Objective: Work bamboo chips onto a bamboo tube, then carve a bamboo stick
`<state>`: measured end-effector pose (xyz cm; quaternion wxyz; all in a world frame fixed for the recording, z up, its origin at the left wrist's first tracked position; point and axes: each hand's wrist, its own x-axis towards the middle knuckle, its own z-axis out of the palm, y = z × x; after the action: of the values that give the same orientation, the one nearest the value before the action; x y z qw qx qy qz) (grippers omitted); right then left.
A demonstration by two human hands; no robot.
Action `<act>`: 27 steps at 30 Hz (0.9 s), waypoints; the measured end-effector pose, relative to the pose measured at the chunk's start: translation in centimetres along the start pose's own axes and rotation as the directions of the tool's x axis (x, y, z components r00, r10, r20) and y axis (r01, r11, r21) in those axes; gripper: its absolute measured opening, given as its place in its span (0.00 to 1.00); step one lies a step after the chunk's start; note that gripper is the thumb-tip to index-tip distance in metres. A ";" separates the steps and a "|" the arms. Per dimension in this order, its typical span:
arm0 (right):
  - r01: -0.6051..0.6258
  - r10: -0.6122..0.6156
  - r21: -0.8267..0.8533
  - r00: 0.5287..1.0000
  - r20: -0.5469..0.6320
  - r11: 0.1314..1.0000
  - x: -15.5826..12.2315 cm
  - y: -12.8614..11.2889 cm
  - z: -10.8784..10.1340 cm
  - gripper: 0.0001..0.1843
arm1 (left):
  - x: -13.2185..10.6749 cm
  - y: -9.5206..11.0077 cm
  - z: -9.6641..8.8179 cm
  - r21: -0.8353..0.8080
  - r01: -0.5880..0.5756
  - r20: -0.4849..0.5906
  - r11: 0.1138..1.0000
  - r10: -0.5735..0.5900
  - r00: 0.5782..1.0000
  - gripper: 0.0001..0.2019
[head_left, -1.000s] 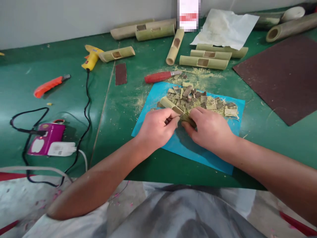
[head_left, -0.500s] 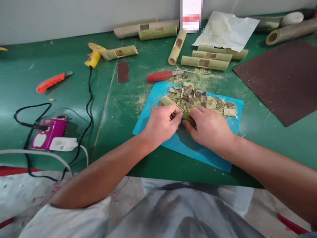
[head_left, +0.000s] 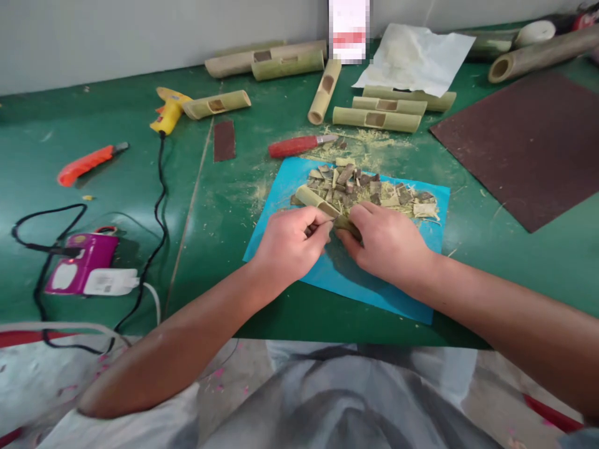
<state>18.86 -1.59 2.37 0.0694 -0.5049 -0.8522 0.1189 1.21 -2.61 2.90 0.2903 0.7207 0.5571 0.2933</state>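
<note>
Currently | left fingers (head_left: pixel 316 214) pinching thin piece (head_left: pixel 334 218) | right fingers (head_left: pixel 360 217) gripping bamboo tube (head_left: pixel 314 199) | blue sheet (head_left: pixel 350 280) beneath

Right hand (head_left: pixel 392 240) on bamboo tube (head_left: pixel 309 196)

You can read no text, number or brand. Label (head_left: pixel 105 284) on your white plug (head_left: pixel 125 280): print too small. White-and-red panel (head_left: pixel 349 22) behind the desk (head_left: pixel 126 112): pixelated, illegible.

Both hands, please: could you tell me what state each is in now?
Left hand: closed, pinching something thin, too small to identify.
Right hand: closed on the bamboo piece.
</note>
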 end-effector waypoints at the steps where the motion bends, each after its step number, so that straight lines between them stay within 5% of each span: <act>1: 0.004 -0.004 -0.001 1.000 -0.005 1.000 0.0 0.0 0.0 0.12 | 0.0 0.0 0.0 0.006 -0.010 -0.013 1.000 0.010 1.000 0.09; 10: 0.015 -0.015 0.006 0.999 -0.036 1.000 -0.1 0.2 0.2 0.11 | -0.7 0.0 -0.1 -0.007 -0.050 -0.005 0.999 0.050 0.999 0.09; 15: 0.039 -0.040 -0.019 0.996 -0.082 0.999 -0.3 0.6 0.5 0.12 | 0.1 -0.9 -0.4 0.027 -0.177 -0.184 0.984 0.179 0.967 0.07; 20: 0.151 -0.146 -0.001 0.956 -0.255 0.989 -0.5 1.7 0.6 0.13 | 1.4 -2.4 -0.8 0.031 -0.368 -0.430 0.929 0.344 0.834 0.07; 27: 0.305 -0.227 0.130 0.880 -0.417 0.944 -0.8 2.5 0.0 0.08 | 0.8 -3.3 -1.4 0.166 -0.560 -0.580 0.812 0.540 0.610 0.10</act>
<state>21.35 -1.09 1.69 0.3044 -0.3871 -0.8662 0.0848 -1.78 -1.06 1.48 0.0050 0.7194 0.3665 0.5900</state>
